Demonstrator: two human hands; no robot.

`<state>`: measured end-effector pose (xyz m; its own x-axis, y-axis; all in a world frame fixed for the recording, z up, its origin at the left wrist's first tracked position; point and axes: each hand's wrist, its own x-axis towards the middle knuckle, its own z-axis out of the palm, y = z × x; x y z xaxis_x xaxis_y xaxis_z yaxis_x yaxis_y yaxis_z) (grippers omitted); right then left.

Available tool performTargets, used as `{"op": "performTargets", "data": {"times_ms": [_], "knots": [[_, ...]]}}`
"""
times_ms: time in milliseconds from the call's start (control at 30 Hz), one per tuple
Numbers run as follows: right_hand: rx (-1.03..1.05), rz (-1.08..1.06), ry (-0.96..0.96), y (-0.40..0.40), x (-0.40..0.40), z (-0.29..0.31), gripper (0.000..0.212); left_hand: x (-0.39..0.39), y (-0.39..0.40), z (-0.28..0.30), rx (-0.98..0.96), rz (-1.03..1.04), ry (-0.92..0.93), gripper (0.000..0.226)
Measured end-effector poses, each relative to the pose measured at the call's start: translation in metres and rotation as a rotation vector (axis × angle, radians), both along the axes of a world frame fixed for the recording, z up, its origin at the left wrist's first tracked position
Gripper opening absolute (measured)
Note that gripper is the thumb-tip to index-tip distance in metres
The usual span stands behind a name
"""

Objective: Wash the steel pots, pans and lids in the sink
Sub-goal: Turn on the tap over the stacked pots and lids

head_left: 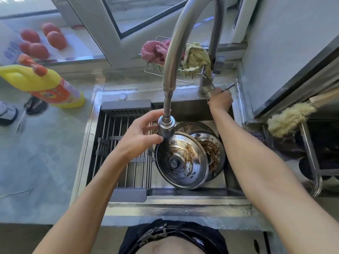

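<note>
A steel lid with a round knob lies tilted in the right half of the sink, streaked with brown residue. Behind it a second dirty steel lid or pan leans, and the rim of another piece shows beyond. My left hand curls round the faucet's spray head directly above the lids. My right hand grips the faucet lever at the back right of the sink.
A roll-up drying rack covers the sink's left half. A yellow detergent bottle lies on the counter at left, tomatoes behind it. A wire caddy with pink and green cloths hangs behind the faucet. A fluffy brush sits at right.
</note>
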<state>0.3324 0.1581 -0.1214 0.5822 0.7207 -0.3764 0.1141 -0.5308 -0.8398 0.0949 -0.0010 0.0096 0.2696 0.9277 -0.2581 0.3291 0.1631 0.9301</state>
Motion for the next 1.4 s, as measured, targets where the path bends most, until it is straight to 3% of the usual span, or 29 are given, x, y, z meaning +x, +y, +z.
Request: {"op": "performTargets", "data": {"times_ms": [133,267,433,1167,1400], "knots": [[0.005,-0.001,0.007,-0.001,-0.001,-0.001,0.035,0.016,0.003,0.000,0.148,0.055,0.156,0.034],[-0.004,0.002,0.021,-0.001,0.001,0.001,0.033,0.017,0.007,-0.002,0.188,0.065,0.170,0.016],[-0.001,0.000,0.011,-0.001,0.000,0.003,0.023,0.016,0.008,-0.002,0.175,0.053,0.160,0.013],[0.057,-0.043,0.085,-0.011,-0.007,0.004,0.028,0.022,0.000,-0.005,0.155,0.135,0.149,0.015],[0.029,0.031,0.209,-0.027,0.001,0.014,0.025,0.021,0.000,-0.005,0.143,0.119,0.117,0.016]]}}
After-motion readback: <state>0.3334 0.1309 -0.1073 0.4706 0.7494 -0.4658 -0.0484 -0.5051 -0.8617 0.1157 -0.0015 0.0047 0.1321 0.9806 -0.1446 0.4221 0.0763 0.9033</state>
